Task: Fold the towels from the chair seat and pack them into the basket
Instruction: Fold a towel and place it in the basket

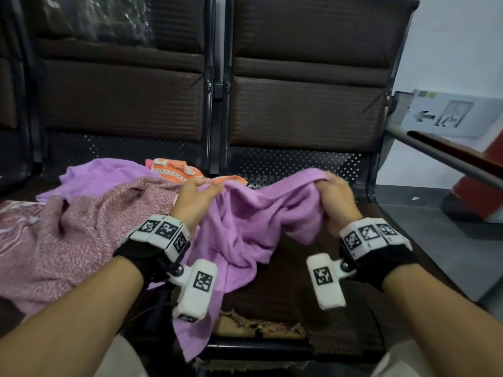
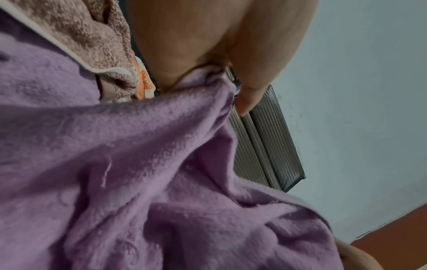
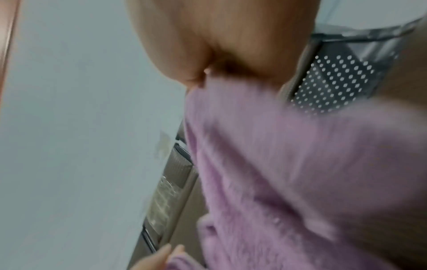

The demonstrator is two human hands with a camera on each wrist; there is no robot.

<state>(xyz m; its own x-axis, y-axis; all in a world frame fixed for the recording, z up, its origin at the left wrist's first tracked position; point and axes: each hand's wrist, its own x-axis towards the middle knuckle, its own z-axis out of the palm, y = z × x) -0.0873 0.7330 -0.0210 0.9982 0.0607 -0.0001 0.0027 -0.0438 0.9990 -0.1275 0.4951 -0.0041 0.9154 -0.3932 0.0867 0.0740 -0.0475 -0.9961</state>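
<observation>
The lilac towel (image 1: 253, 221) is pinched by both hands' fingers (image 1: 209, 183); its hanging end could be dragged off the chair seat (image 1: 285, 303).

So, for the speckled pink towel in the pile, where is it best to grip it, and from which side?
Probably its near right edge, coming from above: the speckled pink towel lies crumpled on the seat left of the left hand, with a purple towel behind it. Both hands now grip the held purple towel.
</observation>
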